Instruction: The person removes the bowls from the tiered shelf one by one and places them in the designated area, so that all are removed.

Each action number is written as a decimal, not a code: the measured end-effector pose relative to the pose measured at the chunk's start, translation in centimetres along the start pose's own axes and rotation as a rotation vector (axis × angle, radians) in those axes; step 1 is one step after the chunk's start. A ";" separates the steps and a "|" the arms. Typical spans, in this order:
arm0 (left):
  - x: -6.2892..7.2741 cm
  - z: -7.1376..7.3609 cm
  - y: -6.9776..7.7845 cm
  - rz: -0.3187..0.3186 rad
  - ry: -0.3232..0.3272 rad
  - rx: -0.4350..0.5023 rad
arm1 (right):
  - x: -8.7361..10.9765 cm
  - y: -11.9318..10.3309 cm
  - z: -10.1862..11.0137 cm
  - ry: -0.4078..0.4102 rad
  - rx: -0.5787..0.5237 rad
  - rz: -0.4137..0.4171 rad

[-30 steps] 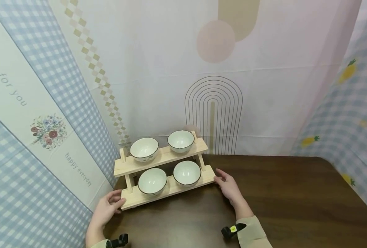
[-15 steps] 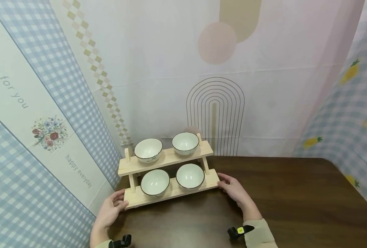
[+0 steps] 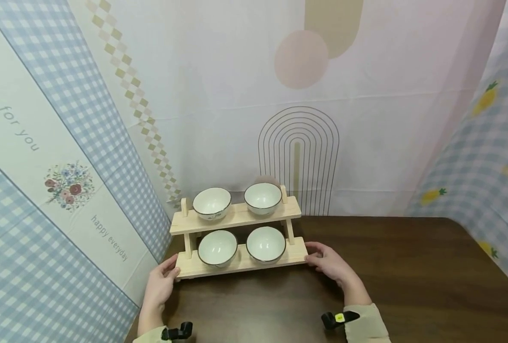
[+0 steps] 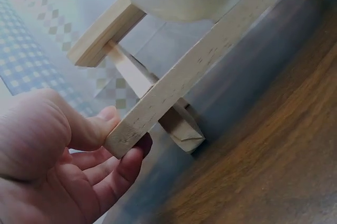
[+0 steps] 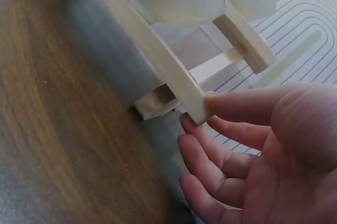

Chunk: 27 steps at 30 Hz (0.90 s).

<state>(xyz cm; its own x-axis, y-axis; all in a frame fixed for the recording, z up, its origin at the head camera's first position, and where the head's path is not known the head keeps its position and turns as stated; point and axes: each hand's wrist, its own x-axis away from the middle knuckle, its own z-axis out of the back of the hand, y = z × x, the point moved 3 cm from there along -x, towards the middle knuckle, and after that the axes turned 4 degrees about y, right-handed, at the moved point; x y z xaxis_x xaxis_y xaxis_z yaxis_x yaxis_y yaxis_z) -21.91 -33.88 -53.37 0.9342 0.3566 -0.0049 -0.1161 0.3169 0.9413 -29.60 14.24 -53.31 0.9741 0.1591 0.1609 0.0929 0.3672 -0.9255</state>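
Note:
A two-tier light wooden rack (image 3: pixel 237 216) stands on the dark table with several white, dark-rimmed bowls on it. Two bowls sit on the upper shelf, an upper left bowl (image 3: pixel 212 202) and an upper right bowl (image 3: pixel 263 197). Below them are a lower left bowl (image 3: pixel 217 247) and a lower right bowl (image 3: pixel 266 244). My left hand (image 3: pixel 158 285) grips the left end of the lower shelf, thumb on top and fingers beneath in the left wrist view. At the opposite end my right hand (image 3: pixel 333 264) pinches the same shelf (image 5: pixel 184 84) between thumb and fingers.
The brown wooden table (image 3: pixel 408 276) extends far to the right of the rack. Close behind the rack hangs a pale printed cloth (image 3: pixel 219 119). A blue checked cloth (image 3: pixel 121 157) borders the left side, and another checked cloth (image 3: pixel 464 157) hangs at the right.
Both hands have moved to the right together with the rack and its bowls. The rack has turned, its left end shifting away from me, so its front edge lies more level in view.

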 end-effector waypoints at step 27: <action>-0.5 0.3 -0.5 0.010 -0.069 0.062 | 2.1 -6.2 -5.8 0.153 0.101 0.189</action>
<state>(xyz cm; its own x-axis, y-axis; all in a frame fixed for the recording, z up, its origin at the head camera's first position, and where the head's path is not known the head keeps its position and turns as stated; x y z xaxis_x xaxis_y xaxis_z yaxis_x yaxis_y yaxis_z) -22.19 -34.49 -53.77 0.9544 0.2974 0.0258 -0.1062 0.2577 0.9604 -26.94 6.97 -49.24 0.9927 0.0959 -0.0729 -0.1077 0.4354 -0.8938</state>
